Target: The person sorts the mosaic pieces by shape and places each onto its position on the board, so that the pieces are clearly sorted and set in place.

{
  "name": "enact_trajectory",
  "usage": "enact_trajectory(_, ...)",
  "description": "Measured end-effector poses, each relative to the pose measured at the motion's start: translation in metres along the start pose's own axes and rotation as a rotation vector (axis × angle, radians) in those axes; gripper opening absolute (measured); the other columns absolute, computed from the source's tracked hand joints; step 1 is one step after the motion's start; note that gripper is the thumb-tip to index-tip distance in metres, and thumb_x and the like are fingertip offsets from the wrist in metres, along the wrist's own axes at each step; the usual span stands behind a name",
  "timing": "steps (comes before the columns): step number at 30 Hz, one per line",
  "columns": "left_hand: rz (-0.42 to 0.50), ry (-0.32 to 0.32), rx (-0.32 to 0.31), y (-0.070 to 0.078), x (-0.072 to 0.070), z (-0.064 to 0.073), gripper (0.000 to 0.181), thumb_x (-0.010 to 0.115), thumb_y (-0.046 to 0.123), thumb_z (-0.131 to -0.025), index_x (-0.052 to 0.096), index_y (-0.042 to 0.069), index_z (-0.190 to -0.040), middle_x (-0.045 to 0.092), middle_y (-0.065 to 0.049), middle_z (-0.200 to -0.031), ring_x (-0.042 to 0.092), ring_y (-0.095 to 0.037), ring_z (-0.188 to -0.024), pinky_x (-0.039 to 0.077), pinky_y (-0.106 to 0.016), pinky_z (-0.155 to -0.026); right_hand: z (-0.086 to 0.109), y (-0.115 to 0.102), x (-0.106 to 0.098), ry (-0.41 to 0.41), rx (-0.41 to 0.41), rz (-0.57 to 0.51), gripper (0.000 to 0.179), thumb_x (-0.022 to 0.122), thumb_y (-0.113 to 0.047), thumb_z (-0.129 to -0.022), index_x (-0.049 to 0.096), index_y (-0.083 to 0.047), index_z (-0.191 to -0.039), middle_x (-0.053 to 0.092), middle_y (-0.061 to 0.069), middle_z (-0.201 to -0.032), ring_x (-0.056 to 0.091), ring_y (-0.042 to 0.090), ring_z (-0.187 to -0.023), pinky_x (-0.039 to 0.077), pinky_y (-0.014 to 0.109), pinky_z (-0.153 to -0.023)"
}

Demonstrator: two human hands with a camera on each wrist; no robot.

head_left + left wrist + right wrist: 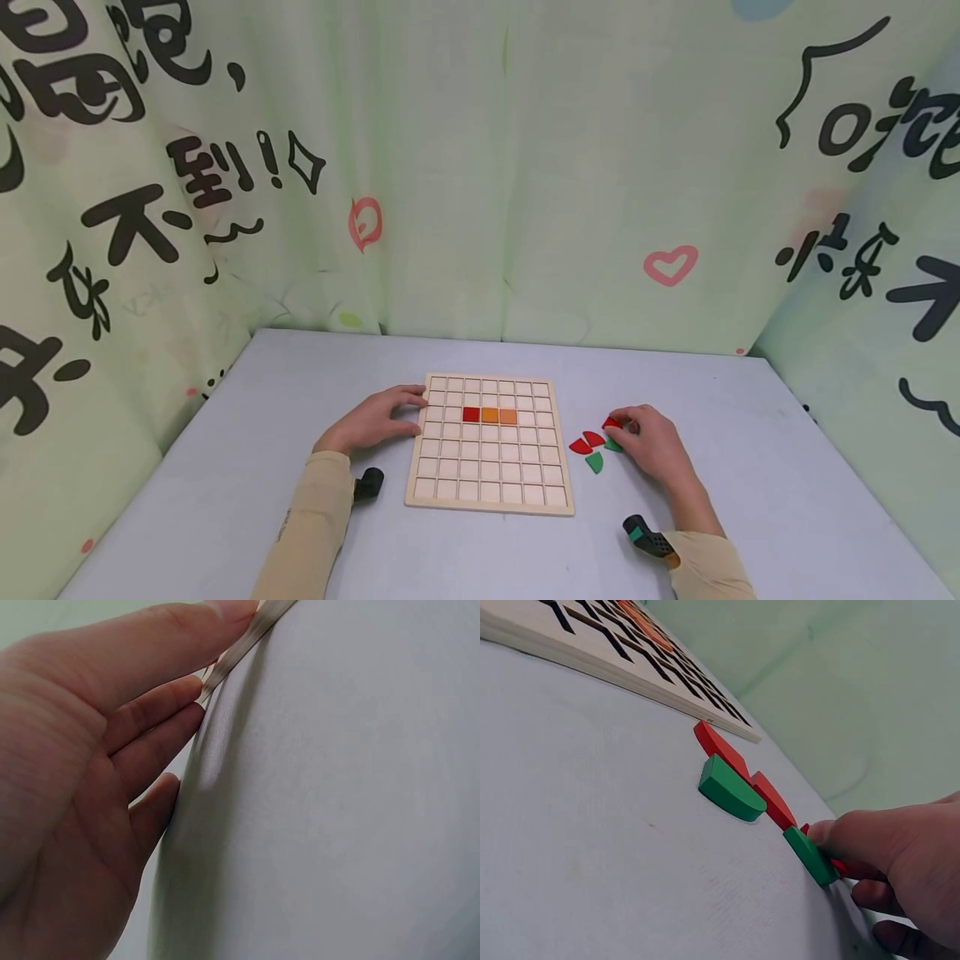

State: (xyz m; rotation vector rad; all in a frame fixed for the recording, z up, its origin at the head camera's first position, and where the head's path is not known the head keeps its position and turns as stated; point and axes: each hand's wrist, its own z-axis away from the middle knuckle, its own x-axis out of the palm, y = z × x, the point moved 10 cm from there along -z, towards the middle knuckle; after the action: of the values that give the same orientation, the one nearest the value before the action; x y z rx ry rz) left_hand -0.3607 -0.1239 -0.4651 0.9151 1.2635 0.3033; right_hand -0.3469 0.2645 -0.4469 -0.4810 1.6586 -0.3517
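Observation:
A wooden grid board (pixel 487 507) lies on the table, with one red square (pixel 471 414) and two orange squares (pixel 498 415) side by side in its cells. At the board's left edge is my left hand (pixel 378 419), fingers extended and thumb against the side, fingertips right at the rim. To the right of the board, my right hand (pixel 651 437) pinches a red quarter-circle piece (pixel 611 422) between thumb and fingers. Just beneath those fingers lies a green quarter-circle piece (pixel 811 856). Beside it are two red pieces (pixel 581 447) and another green piece (pixel 595 462).
The table (pixel 465 558) has a pale cover, and a printed curtain (pixel 510 208) hangs around its back and sides. A black wrist device (pixel 368 484) is on the left arm, and another black device (pixel 647 536) is at the right sleeve.

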Motion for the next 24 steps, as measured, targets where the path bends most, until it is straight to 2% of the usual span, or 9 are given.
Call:
enact_trajectory(9, 0.005, 0.002, -0.002, 0.0007, 0.0002, -0.0004, 0.041, 0.075, 0.019, -0.087, 0.065, 0.008, -0.126, 0.043, -0.005, -0.151, 0.032, -0.029, -0.142, 0.03, -0.046, -0.115, 0.0006, -0.0026, -0.0021, 0.037, -0.028, 0.007, 0.031, 0.07, -0.013, -0.091, 0.067, 0.003, -0.116, 0.06, 0.023, -0.112, 0.057, 0.034, -0.098, 0.053, 0.051, -0.087)
enact_trajectory(17, 0.008, 0.002, -0.006, 0.0009, 0.0002, -0.0007, 0.041, 0.075, 0.018, -0.087, 0.065, 0.008, -0.125, 0.043, -0.004, -0.151, 0.031, -0.029, -0.143, 0.03, -0.045, -0.116, -0.0004, -0.0027, -0.0027, 0.077, -0.035, -0.004, 0.031, 0.07, -0.013, -0.09, 0.066, 0.003, -0.117, 0.061, 0.022, -0.112, 0.058, 0.034, -0.099, 0.054, 0.05, -0.087)
enact_trajectory(24, -0.008, 0.003, 0.009, 0.0009, -0.0003, -0.0002, 0.042, 0.075, 0.02, -0.087, 0.064, 0.007, -0.126, 0.043, -0.006, -0.151, 0.032, -0.031, -0.142, 0.03, -0.047, -0.115, -0.0006, -0.0007, 0.0007, 0.072, -0.016, -0.005, 0.031, 0.07, -0.013, -0.09, 0.067, 0.002, -0.117, 0.061, 0.022, -0.113, 0.057, 0.034, -0.099, 0.053, 0.05, -0.088)
